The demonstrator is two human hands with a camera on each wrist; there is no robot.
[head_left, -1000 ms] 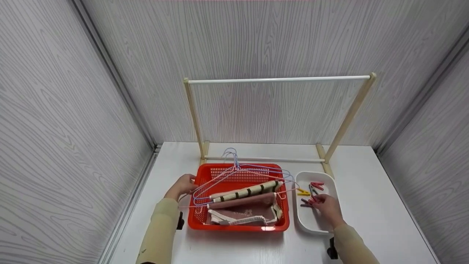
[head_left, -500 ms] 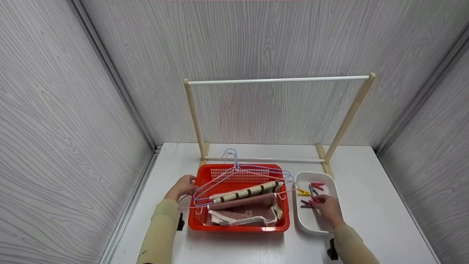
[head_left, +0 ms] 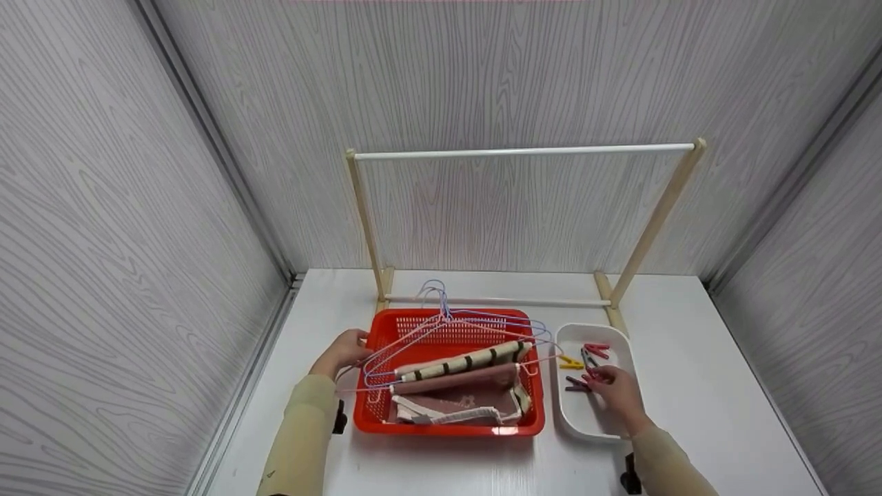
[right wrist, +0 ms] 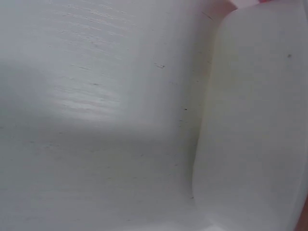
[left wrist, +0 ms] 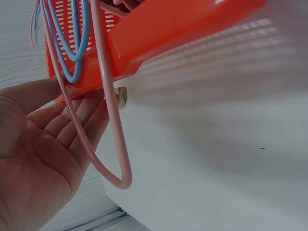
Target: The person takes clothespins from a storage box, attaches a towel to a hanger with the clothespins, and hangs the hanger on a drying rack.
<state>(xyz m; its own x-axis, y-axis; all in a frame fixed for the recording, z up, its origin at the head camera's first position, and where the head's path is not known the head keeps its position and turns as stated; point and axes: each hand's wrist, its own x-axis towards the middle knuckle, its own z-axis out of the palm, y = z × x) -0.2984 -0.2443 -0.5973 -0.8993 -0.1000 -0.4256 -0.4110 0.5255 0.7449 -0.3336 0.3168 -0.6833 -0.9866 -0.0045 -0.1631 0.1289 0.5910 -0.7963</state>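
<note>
My left hand (head_left: 344,353) holds the left rim of a red plastic basket (head_left: 448,429); in the left wrist view the thumb lies over the rim and the fingers (left wrist: 89,108) reach beneath it. Beside that palm hangs the end of a pink hanger (left wrist: 116,130), close to several blue hangers (left wrist: 76,43). Inside a white tray (head_left: 563,413), my right hand (head_left: 619,394) pinches a red clothespin (head_left: 588,378) with its fingertips. Yellow (head_left: 570,362), grey, red and dark clothespins lie around those fingertips. The right wrist view shows mostly the tray's wall and the tabletop.
A cream cloth with dark stripes (head_left: 468,360) and a mauve cloth (head_left: 451,399) hang on hangers laid across the basket. Behind stands a wooden rack with a white top rail (head_left: 524,151). Wood-grain walls enclose the white table (head_left: 475,475) at the back and sides.
My right hand shifts very slightly, still at the red clothespin in the tray. The left hand, basket and hangers stay in place.
</note>
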